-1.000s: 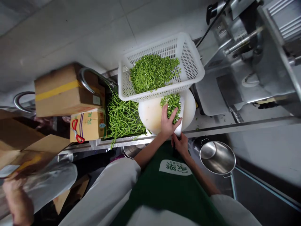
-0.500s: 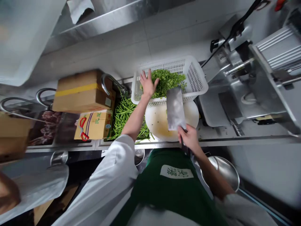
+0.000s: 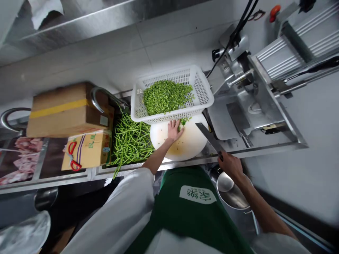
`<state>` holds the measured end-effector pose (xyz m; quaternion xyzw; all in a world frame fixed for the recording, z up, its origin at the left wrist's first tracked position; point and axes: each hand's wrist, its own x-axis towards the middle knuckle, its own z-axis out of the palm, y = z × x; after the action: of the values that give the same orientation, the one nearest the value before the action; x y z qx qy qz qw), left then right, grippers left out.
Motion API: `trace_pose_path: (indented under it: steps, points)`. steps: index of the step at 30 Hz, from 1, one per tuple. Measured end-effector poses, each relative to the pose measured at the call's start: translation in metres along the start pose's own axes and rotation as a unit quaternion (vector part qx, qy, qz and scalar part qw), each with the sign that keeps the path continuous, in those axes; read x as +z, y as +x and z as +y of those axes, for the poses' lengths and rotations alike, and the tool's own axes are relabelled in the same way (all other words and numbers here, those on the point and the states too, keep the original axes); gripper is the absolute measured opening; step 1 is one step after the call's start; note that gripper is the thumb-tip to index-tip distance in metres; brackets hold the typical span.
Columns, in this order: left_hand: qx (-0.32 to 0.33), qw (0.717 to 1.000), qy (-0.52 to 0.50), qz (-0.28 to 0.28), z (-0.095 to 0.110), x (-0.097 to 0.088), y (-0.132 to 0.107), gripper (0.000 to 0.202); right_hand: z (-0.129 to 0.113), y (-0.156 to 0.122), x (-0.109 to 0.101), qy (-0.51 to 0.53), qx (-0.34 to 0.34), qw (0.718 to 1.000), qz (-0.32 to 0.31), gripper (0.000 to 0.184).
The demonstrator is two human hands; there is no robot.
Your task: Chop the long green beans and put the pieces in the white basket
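My left hand [image 3: 174,132] lies on the round white cutting board [image 3: 189,143], fingers stretched out beside a few green scraps [image 3: 184,121]. Gripped by its handle in my right hand [image 3: 230,164] is a cleaver [image 3: 209,138], its blade held edge-on over the right side of the board. Behind the board, a white plastic basket [image 3: 203,92] contains a heap of finely chopped greens [image 3: 166,97]. Long green beans [image 3: 129,139] fill the sink left of the board, some hanging over its front edge.
Left of the beans, cardboard boxes [image 3: 58,109] sit by a curved faucet, with red-handled scissors [image 3: 72,157] on the lower one. Raw meat [image 3: 25,155] lies farther left. To the right are another cleaver [image 3: 238,118] and a metal machine [image 3: 238,60]. A steel pot [image 3: 233,190] stands below.
My left hand has left the basket and come down onto the board. The cleaver has moved from the basket's front edge to the right and turned edge-on. The view has shifted right.
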<state>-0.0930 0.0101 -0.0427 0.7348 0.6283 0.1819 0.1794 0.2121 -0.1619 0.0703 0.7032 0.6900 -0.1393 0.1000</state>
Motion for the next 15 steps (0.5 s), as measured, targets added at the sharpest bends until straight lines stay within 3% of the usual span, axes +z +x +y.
trace_pose_path:
  steps: [4, 8, 11, 13, 15]
  points:
    - [0.027, 1.000, -0.003, -0.014, 0.017, 0.010, 0.015, 0.067, 0.015, 0.038, -0.004, -0.071, -0.026, 0.997, -0.020, 0.023]
    - [0.111, 0.993, -0.032, -0.019, 0.016, 0.002, -0.002, 0.050, 0.026, 0.071, -0.004, -0.101, -0.052, 0.993, -0.019, 0.026]
    - [0.096, 0.993, -0.031, 0.068, 0.010, -0.028, -0.019, 0.035, 0.027, 0.087, -0.001, -0.104, -0.066, 0.992, -0.009, 0.028]
    - [0.035, 0.988, 0.007, 0.152, 0.004, -0.059, -0.020, 0.035, 0.027, 0.094, 0.002, -0.102, -0.076, 0.992, -0.002, 0.031]
    - [-0.007, 0.981, 0.059, 0.186, -0.002, -0.094, -0.010, 0.041, 0.027, 0.099, 0.005, -0.098, -0.085, 0.992, 0.007, 0.035]
